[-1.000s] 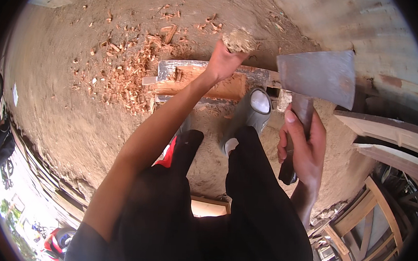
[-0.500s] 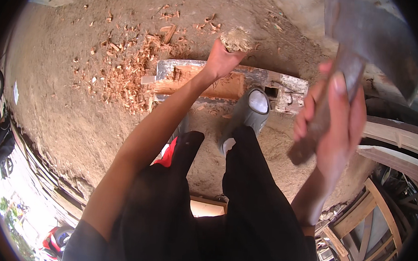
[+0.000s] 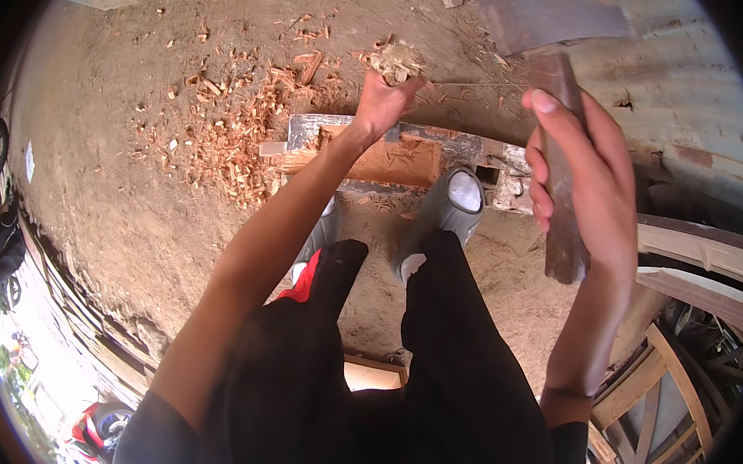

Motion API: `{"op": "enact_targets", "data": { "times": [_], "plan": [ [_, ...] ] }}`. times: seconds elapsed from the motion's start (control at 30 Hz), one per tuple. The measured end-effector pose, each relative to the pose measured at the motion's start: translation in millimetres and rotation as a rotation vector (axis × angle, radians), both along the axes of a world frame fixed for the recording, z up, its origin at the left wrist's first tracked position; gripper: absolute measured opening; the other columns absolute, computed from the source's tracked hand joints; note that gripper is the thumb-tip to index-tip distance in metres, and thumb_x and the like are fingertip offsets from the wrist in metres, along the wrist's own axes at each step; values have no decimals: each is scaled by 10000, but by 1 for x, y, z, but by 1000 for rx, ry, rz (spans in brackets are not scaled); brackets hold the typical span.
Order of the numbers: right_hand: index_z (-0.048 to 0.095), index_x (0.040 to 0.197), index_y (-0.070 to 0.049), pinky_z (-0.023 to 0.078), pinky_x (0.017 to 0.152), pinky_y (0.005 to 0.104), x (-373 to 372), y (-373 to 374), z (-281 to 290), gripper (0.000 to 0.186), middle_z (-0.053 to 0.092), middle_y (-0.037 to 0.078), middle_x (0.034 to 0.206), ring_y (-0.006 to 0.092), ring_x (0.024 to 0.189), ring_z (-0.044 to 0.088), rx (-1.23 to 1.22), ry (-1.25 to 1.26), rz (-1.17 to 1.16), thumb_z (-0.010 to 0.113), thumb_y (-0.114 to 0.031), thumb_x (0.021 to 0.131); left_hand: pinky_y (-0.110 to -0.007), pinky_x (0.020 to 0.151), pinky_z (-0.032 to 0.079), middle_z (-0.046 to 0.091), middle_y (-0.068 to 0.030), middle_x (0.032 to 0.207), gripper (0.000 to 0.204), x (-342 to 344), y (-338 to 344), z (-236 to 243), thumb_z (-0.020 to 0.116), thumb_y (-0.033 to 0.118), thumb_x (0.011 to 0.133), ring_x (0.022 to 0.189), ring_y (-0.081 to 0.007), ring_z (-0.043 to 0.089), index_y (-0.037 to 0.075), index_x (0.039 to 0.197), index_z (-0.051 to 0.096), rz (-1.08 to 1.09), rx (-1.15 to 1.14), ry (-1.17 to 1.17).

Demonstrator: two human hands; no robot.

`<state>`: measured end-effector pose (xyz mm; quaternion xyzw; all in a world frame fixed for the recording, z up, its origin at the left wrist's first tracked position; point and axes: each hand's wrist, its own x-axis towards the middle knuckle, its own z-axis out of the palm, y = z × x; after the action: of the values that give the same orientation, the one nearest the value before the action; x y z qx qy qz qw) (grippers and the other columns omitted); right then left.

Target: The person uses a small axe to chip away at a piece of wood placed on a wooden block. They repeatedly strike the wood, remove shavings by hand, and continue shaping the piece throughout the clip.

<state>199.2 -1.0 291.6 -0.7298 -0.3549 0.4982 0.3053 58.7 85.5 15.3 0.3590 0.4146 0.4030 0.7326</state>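
Observation:
My left hand (image 3: pixel 383 102) is closed round a chisel (image 3: pixel 396 62) with a frayed, splayed wooden top. A bit of its grey blade shows below my fingers, over the recess in a long timber piece (image 3: pixel 458 141). Whether the blade's tip touches the wood is hidden. My right hand (image 3: pixel 595 165) grips the thick wooden handle of an axe (image 3: pixel 558 22), whose broad grey head is raised to the right of the chisel, apart from it. The timber has dark, worn paint, a reddish hollow cut along it and a small square hole near its right end.
Reddish wood chips (image 3: pixel 240 152) lie on the dirt floor left of the timber. My grey shoes (image 3: pixel 448 207) stand against its near side. Corrugated sheeting (image 3: pixel 694 107) rises at right, above curved boards (image 3: pixel 694 247) and a wooden frame (image 3: pixel 655 394). A red motorbike (image 3: pixel 91 427) is at lower left.
The axe has moved left and away from me, with its head turned, and my right hand has shifted slightly. My left hand and the chisel have moved a little left.

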Motion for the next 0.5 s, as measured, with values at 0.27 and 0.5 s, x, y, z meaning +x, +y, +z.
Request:
{"op": "enact_targets", "data": {
  "times": [0.27, 0.5],
  "plan": [
    [631, 1170, -39, 338, 376, 241, -9, -39, 3, 347, 493, 18, 653, 84, 408, 420, -17, 85, -179, 618, -355, 1028, -360, 762, 540, 723, -84, 927, 179, -3, -24, 21, 745, 127, 919, 843, -215, 662, 12, 1047, 697, 26, 229, 239],
    [612, 1167, -55, 338, 372, 244, 4, -69, -30, 320, 489, 16, 657, 81, 407, 415, -136, 202, -260, 610, -346, 1035, -395, 899, 551, 709, -140, 1144, 282, -10, -63, -12, 601, 225, 1027, 1012, -274, 684, 30, 1200, 706, -260, 659, 535]
  ]
}}
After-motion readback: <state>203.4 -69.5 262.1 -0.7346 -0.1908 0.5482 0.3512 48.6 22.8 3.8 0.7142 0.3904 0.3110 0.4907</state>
